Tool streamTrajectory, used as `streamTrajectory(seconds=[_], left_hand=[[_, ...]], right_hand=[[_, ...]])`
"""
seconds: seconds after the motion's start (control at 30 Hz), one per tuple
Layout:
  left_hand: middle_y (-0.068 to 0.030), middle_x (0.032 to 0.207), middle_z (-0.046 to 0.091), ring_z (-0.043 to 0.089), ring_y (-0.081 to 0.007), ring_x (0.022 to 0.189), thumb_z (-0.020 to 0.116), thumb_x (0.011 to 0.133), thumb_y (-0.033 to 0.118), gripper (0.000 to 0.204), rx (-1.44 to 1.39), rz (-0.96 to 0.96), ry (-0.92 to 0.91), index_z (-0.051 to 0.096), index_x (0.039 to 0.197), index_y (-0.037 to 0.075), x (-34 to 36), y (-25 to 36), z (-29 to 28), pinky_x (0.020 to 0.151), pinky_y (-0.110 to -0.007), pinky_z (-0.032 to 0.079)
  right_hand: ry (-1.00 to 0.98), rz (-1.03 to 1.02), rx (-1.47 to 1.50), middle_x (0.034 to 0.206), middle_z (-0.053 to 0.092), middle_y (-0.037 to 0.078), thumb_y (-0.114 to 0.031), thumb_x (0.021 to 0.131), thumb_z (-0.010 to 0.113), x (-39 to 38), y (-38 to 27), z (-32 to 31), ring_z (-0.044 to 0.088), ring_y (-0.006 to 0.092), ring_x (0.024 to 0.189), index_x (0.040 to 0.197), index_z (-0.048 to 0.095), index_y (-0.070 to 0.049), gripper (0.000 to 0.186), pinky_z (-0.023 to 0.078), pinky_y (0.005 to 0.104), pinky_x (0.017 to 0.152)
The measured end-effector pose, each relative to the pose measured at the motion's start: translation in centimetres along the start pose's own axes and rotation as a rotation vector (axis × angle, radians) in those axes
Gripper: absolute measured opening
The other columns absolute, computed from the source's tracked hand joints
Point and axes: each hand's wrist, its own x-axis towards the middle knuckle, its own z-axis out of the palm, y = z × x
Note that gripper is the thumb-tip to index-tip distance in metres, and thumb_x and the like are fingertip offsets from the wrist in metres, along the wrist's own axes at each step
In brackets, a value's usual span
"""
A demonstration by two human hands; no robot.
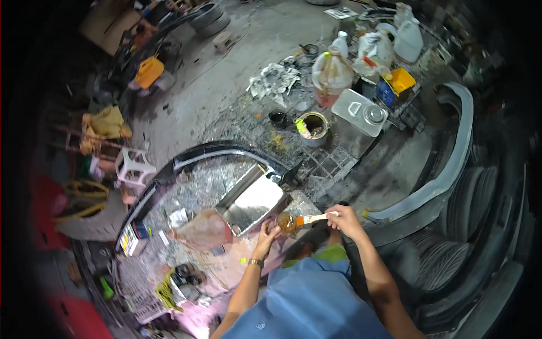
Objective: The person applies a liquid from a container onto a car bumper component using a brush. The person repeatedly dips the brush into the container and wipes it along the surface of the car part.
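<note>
A brush is dipped into a small cup held over a cluttered surface.

The cup (287, 224), filled with amber liquid, is gripped by the closed left hand (266, 231), just beside a metal tray (254, 202). The brush (314, 218) is pinched at its pale handle by the closed right hand (343, 219), its bristles at the cup's rim. Both are held above the surface (197, 189), a cracked windscreen. Farther off on the floor (237, 73), a tin (313, 127), a square can (359, 117) and a jug (331, 76) are seen.
</note>
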Motion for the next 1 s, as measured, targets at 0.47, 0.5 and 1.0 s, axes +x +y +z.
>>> streamTrajectory(seconds=[0.47, 0.5, 1.0], left_hand=[[-0.0136, 0.145, 0.039, 0.044, -0.0251, 0.131, 0.064, 0.091, 0.032, 0.073, 0.007, -0.077, 0.012, 0.025, 0.148, 0.009, -4.5, 1.2, -1.7, 0.102, -0.041, 0.039], [-0.0140, 0.145, 0.039, 0.044, -0.0254, 0.131, 0.065, 0.090, 0.034, 0.075, 0.027, -0.089, 0.025, 0.024, 0.149, 0.009, -5.2, 1.4, -1.9, 0.104, -0.042, 0.039], [-0.0158, 0.146, 0.036, 0.039, -0.0308, 0.134, 0.068, 0.085, 0.045, 0.085, 0.088, -0.184, 0.111, 0.025, 0.148, 0.008, -9.5, 1.9, -4.0, 0.107, -0.049, 0.036]], right_hand=[[0.280, -0.020, 0.855, 0.080, 0.049, -0.001, -0.017, 0.098, 0.046, 5.8, 7.8, 9.2, 0.036, 0.0030, 0.061, 0.102, 0.043, -0.013, 0.006, 0.030, 0.0195, 0.052], [0.300, -0.029, 0.827, 0.081, 0.048, -0.002, -0.020, 0.100, 0.046, 6.1, 7.7, 9.7, 0.036, 0.0034, 0.064, 0.104, 0.044, -0.012, 0.009, 0.031, 0.0197, 0.055], [0.431, -0.197, 0.454, 0.106, 0.060, 0.019, -0.016, 0.100, 0.050, 7.0, 5.1, 13.4, 0.061, 0.0328, 0.096, 0.126, 0.047, -0.004, 0.029, 0.048, 0.0399, 0.082]])
